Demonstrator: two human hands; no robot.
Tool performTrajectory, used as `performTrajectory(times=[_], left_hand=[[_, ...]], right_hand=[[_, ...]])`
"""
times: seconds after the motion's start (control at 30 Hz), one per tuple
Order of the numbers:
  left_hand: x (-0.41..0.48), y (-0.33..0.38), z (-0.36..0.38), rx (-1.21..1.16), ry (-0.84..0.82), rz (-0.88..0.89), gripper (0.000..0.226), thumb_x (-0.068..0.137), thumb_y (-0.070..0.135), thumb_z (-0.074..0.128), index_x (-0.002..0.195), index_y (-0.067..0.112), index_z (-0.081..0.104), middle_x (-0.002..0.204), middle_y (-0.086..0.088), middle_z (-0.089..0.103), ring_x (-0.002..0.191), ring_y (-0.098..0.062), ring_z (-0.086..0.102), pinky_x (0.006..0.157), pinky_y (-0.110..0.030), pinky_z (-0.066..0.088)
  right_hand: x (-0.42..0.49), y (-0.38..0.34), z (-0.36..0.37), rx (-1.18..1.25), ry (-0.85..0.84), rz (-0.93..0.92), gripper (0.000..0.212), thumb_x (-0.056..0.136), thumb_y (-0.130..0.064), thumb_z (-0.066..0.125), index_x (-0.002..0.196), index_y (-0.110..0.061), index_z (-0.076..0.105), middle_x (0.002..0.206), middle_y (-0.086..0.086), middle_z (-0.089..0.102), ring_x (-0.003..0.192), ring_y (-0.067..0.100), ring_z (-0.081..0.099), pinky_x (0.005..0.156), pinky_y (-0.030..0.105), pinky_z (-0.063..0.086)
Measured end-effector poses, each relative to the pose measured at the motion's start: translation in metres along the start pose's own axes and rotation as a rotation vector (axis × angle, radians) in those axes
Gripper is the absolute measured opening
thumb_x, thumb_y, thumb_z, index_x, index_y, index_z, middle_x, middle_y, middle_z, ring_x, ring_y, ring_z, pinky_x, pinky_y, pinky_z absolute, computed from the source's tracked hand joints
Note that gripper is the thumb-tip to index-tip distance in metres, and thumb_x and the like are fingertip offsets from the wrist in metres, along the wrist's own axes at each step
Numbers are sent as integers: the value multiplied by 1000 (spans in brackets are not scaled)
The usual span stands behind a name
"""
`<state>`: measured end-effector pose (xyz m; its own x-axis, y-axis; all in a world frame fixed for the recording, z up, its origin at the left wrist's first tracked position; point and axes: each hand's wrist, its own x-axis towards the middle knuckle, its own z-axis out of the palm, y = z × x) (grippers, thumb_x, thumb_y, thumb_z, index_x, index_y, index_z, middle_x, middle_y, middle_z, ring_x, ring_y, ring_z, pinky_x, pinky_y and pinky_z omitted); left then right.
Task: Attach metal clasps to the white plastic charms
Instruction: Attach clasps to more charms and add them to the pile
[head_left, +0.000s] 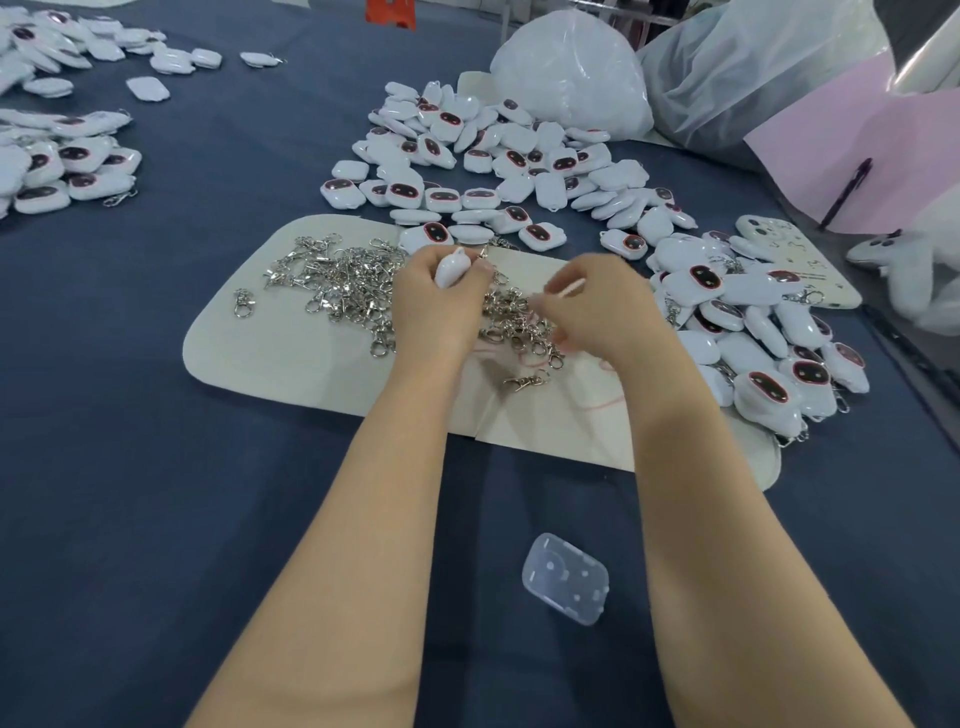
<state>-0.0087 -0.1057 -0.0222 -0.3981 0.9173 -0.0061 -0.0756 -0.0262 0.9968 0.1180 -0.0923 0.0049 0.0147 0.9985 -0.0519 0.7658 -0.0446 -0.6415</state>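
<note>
L hand (434, 291) fingers curled round white charm (453, 267).

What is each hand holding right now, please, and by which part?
The left hand grips a white charm, fingers curled round its body. The right hand is blurred; whether it holds anything cannot be told.

- One white charm (453, 267), plain side showing, is gripped in my left hand (436, 301).
- Silver metal clasps (348, 283) lie tangled in a loose heap beneath it.
- Other charms (519, 156), dark-faced, are piled just beyond.
</note>
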Motion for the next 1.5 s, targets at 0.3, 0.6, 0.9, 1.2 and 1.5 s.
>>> performTrajectory(times=[0.3,0.6,0.9,1.2,1.5], left_hand=[[3,0,0,-7,4,-40,11,84,12,64,84,22,59,80,-2,61,74,-24,62,72,-42,56],[-2,2,2,76,-89,2,18,82,8,63,76,24,63,64,6,59,58,-9,53,64,-32,49],[-1,1,5,98,-94,11,9,86,9,62,93,15,64,71,2,59,63,-13,54,69,-38,53],[-3,-5,11,209,-83,79,11,85,11,62,86,22,61,80,3,63,76,-17,60,71,-33,52],[-11,-7,14,128,-46,56,7,84,9,63,86,16,61,73,7,59,65,-7,54,61,-21,43]], right_hand=[[-6,-15,30,285,-68,-137,32,87,-2,49,116,-11,58,109,7,65,95,24,62,86,35,51],[-3,-11,28,570,69,-109,9,90,-19,60,87,-21,68,77,-5,69,74,11,63,75,35,54],[-2,-7,18,882,-35,1,10,91,-6,59,82,-12,61,73,3,63,64,11,59,64,21,53],[3,-3,25,946,-27,37,13,88,1,59,87,-11,62,82,7,63,67,11,58,76,26,53],[8,7,24,946,78,105,14,95,-9,52,87,-12,63,75,2,66,63,11,60,62,22,51]])
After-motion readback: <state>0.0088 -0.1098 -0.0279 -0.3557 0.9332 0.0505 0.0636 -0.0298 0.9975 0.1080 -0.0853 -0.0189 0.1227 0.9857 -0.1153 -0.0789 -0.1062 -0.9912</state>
